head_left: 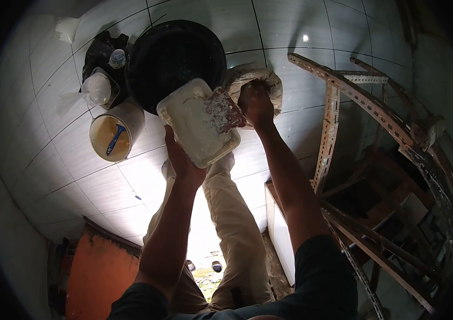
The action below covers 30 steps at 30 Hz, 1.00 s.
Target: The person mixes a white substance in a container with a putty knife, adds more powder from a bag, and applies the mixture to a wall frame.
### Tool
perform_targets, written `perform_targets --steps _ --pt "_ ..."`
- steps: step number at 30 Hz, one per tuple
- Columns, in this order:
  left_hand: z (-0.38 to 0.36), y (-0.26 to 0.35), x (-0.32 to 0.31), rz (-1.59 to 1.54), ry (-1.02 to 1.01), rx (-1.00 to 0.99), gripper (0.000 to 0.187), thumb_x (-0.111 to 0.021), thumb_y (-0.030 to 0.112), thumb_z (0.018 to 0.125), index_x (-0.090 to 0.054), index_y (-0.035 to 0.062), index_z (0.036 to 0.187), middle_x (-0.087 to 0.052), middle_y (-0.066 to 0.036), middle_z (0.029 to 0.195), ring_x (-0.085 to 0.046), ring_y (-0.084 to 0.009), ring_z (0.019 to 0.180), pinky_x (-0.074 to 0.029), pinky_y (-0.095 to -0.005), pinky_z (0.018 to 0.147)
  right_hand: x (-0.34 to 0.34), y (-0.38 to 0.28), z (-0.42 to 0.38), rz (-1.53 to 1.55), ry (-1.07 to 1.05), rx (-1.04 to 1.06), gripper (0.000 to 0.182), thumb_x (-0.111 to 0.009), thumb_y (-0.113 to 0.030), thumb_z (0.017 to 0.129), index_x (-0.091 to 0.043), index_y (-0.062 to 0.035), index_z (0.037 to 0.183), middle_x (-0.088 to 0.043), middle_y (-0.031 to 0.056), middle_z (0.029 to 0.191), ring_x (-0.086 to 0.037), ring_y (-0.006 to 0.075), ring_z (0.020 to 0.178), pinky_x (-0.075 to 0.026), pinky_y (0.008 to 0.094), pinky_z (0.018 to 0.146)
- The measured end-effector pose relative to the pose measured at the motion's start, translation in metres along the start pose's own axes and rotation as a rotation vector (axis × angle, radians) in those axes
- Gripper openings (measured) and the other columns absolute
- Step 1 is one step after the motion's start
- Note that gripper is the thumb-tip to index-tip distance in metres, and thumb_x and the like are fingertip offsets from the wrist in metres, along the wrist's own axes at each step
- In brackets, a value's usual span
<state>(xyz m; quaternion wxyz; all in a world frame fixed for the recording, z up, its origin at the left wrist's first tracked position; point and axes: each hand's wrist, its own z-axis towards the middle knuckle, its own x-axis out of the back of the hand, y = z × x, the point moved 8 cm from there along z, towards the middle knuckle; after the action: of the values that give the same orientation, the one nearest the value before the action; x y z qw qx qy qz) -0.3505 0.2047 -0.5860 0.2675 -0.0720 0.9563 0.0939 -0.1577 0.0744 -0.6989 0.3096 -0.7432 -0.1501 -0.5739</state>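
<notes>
While the fingers of the left hand (pixel 185 164) grip the lower left edge of a white tub (pixel 191 125), only the thumb side shows clearly; the rest of that hand passes beneath the tub and is hidden. The tub is tilted in front of the black basin (pixel 175 58), covering part of its near rim, and pale material coats its inside.

At the right hand (pixel 258 104), the fingers are bent over the mouth of a paper sack (pixel 275 88), where deep shadow swallows their tips. Whether they are closed on something cannot be told. Beside them, a flat reddish scraper (pixel 225 111), crusted with white, lies across the tub's right side; its end nearest the hand is too dark to show how it is held.

Left of the left hand's fingers stands a bucket (pixel 137 122) with a blue-handled tool (pixel 115 140) inside, resting on a cream-coloured mass; the tool's working end is hard to make out. Beyond the bucket, a white bundle (pixel 97 88) in clear plastic sits against a black bag (pixel 97 52), its contents unseen.

Well apart from the right hand's fingers, on their right, a perforated metal frame (pixel 329 130) stands on the tiled floor (pixel 50 114), its far parts lost in darkness.
</notes>
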Motion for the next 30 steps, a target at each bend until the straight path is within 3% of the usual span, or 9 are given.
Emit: perform_targets --steps 1,2,6,14,18,20,24,26,30 --pt "0.000 0.001 0.002 0.002 0.014 -0.020 0.074 -0.039 0.066 0.099 -0.037 0.0118 0.150 -0.047 -0.011 0.144 -0.048 -0.0289 0.131 -0.040 -0.0471 0.110 -0.014 -0.002 0.001 -0.095 -0.124 0.024 0.040 -0.065 -0.016 0.082 -0.059 -0.0048 0.120 -0.056 0.0197 0.119 -0.056 0.0370 0.117 -0.054 0.0463 0.090" --pt "0.001 0.003 0.003 0.002 0.026 -0.041 0.073 -0.040 0.065 0.099 -0.038 0.0121 0.150 -0.047 -0.011 0.144 -0.048 -0.0288 0.132 -0.040 -0.0466 0.110 -0.015 -0.006 0.004 -0.135 -0.050 0.086 0.033 -0.060 -0.010 0.083 -0.063 -0.0065 0.115 -0.057 0.0174 0.112 -0.057 0.0353 0.112 -0.055 0.0440 0.087" --pt "0.004 0.008 0.002 -0.036 0.009 -0.049 0.073 -0.040 0.065 0.099 -0.037 0.0122 0.150 -0.046 -0.011 0.145 -0.047 -0.0287 0.133 -0.040 -0.0461 0.110 -0.031 -0.011 0.027 -0.341 -0.142 0.223 0.025 -0.059 -0.014 0.084 -0.067 -0.0059 0.106 -0.059 0.0165 0.108 -0.057 0.0339 0.106 -0.054 0.0441 0.084" --pt "0.004 0.019 0.010 -0.049 -0.041 -0.061 0.075 -0.037 0.065 0.100 -0.032 0.0137 0.154 -0.041 -0.009 0.149 -0.041 -0.0277 0.138 -0.034 -0.0496 0.115 -0.040 -0.014 0.029 -0.761 -0.265 0.004 0.029 -0.054 -0.027 0.089 -0.068 -0.0045 0.102 -0.062 0.0193 0.105 -0.059 0.0345 0.101 -0.049 0.0463 0.081" --pt "0.000 0.027 0.012 -0.061 -0.037 -0.054 0.074 -0.036 0.065 0.100 -0.033 0.0135 0.153 -0.042 -0.009 0.148 -0.041 -0.0271 0.137 -0.036 -0.0491 0.114 -0.074 0.006 0.018 -0.663 -0.112 0.114 0.027 -0.054 -0.025 0.090 -0.067 -0.0051 0.103 -0.063 0.0180 0.103 -0.062 0.0353 0.097 -0.051 0.0473 0.080" --pt "0.001 0.030 0.013 -0.044 -0.082 -0.075 0.073 -0.037 0.064 0.100 -0.033 0.0133 0.153 -0.042 -0.009 0.148 -0.042 -0.0271 0.136 -0.037 -0.0488 0.113 -0.090 0.018 0.016 -0.321 -0.308 -0.013 0.024 -0.056 -0.023 0.089 -0.066 -0.0053 0.103 -0.065 0.0166 0.104 -0.065 0.0360 0.096 -0.054 0.0490 0.081" --pt "0.001 0.034 0.015 -0.082 -0.086 -0.078 0.073 -0.037 0.064 0.100 -0.033 0.0131 0.153 -0.041 -0.009 0.148 -0.042 -0.0272 0.136 -0.038 -0.0488 0.113 -0.088 0.021 0.022 -0.302 -0.354 0.029 0.020 -0.056 -0.018 0.090 -0.066 -0.0054 0.102 -0.066 0.0159 0.108 -0.067 0.0351 0.093 -0.056 0.0491 0.083" --pt "-0.001 0.035 0.014 -0.051 -0.082 -0.084 0.073 -0.038 0.064 0.100 -0.032 0.0131 0.153 -0.041 -0.009 0.148 -0.042 -0.0274 0.136 -0.038 -0.0488 0.113 -0.115 0.029 0.017 -0.434 -0.708 0.098 0.044 -0.066 -0.025 0.084 -0.064 -0.0019 0.122 -0.068 0.0192 0.109 -0.067 0.0352 0.103 -0.056 0.0444 0.084" --pt "-0.002 0.027 0.009 -0.094 -0.076 -0.049 0.074 -0.039 0.064 0.100 -0.031 0.0134 0.154 -0.041 -0.009 0.148 -0.042 -0.0274 0.136 -0.038 -0.0492 0.112 -0.053 0.000 0.037 -0.628 -0.698 0.076 0.041 -0.073 -0.030 0.078 -0.070 -0.0091 0.113 -0.071 0.0151 0.101 -0.069 0.0333 0.101 -0.055 0.0427 0.085"
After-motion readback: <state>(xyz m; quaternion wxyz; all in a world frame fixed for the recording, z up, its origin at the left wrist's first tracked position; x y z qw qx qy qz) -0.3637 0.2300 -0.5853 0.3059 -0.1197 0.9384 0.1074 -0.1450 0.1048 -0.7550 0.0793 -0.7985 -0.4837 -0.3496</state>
